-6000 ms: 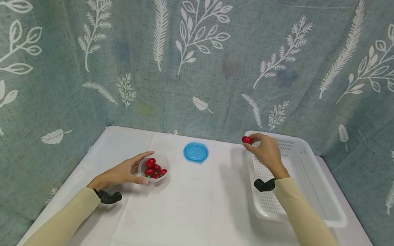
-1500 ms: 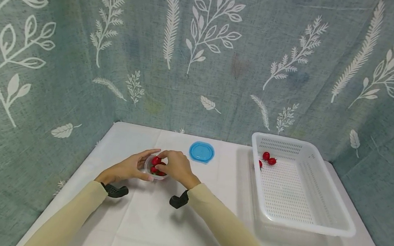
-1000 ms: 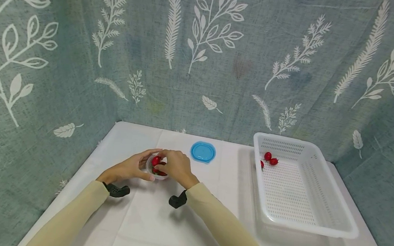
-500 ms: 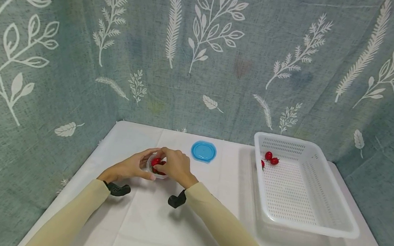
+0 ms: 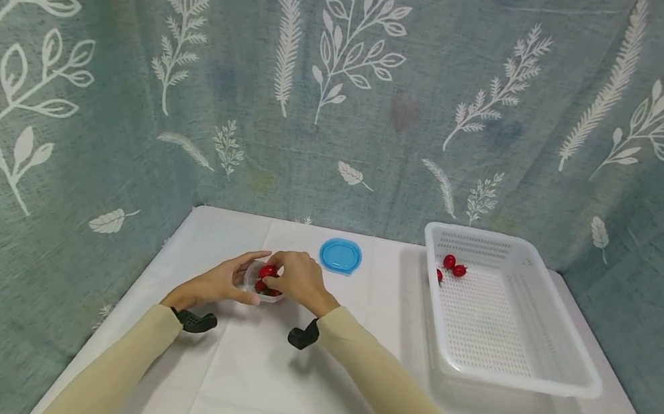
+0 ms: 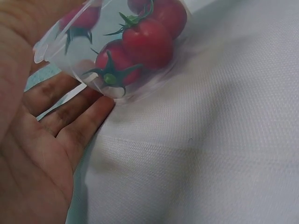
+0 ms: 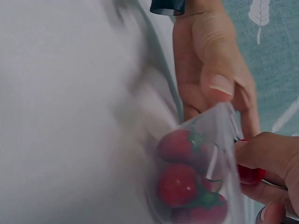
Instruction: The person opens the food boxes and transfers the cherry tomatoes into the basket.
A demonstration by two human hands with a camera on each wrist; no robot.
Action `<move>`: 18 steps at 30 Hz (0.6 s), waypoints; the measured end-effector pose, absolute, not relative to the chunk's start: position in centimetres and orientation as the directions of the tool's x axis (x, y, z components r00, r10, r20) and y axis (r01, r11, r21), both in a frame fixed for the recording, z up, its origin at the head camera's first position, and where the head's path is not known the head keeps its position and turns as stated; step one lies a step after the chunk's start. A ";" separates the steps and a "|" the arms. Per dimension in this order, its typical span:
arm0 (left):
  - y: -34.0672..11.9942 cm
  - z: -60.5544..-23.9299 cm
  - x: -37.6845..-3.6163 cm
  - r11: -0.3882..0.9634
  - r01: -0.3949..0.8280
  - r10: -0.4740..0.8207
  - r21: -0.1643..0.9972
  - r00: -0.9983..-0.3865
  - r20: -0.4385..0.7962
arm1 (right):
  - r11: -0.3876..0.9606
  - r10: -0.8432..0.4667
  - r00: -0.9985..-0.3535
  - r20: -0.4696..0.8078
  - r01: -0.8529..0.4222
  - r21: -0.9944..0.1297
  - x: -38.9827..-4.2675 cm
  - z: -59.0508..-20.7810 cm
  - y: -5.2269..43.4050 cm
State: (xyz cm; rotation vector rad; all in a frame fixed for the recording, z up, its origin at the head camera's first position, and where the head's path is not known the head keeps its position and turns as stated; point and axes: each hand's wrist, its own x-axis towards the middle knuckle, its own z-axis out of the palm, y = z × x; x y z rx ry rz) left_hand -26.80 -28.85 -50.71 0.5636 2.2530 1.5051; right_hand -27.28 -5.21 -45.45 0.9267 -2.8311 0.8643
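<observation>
A clear plastic cup (image 5: 267, 299) of cherry tomatoes stands on the left part of the table. My left hand (image 5: 215, 287) grips it from the left, thumb at the near side and fingers round the far side. The left wrist view shows several tomatoes (image 6: 147, 43) with green stems through the cup's wall. At the cup's mouth, my right hand (image 5: 301, 283) pinches a red cherry tomato (image 7: 251, 174) between thumb and fingers. More tomatoes lie below it, partly hidden by the right hand.
A white perforated basket (image 5: 492, 328) stands at the right, with three tomatoes (image 5: 450, 262) in its far left corner. A blue lid (image 5: 340, 256) lies behind the hands. Patterned cloth (image 5: 397, 166) hangs behind and beside the white table.
Six seconds ago my right hand held a tomato over the basket; it has since returned to the cup. In the last half second, a tomato has risen slightly at the cup's mouth in its fingers.
</observation>
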 end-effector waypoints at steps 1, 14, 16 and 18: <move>-28.9 -50.7 -26.8 0.352 0.125 0.519 0.928 -0.851 -0.082 | 0.665 -0.536 -0.818 0.208 -0.561 -0.494 -27.3 -45.3 -5.1; -28.7 -50.6 -26.7 0.392 0.120 0.493 0.912 -0.865 -0.098 | 0.673 -0.531 -0.815 0.230 -0.571 -0.470 -27.6 -42.4 -2.1; -28.7 -50.7 -26.7 0.398 0.126 0.491 0.909 -0.866 -0.095 | 0.676 -0.528 -0.819 0.226 -0.566 -0.472 -27.7 -42.2 -1.5; -28.7 -50.8 -26.8 0.397 0.132 0.493 0.908 -0.866 -0.089 | 0.677 -0.521 -0.823 0.226 -0.560 -0.478 -27.7 -41.9 -1.0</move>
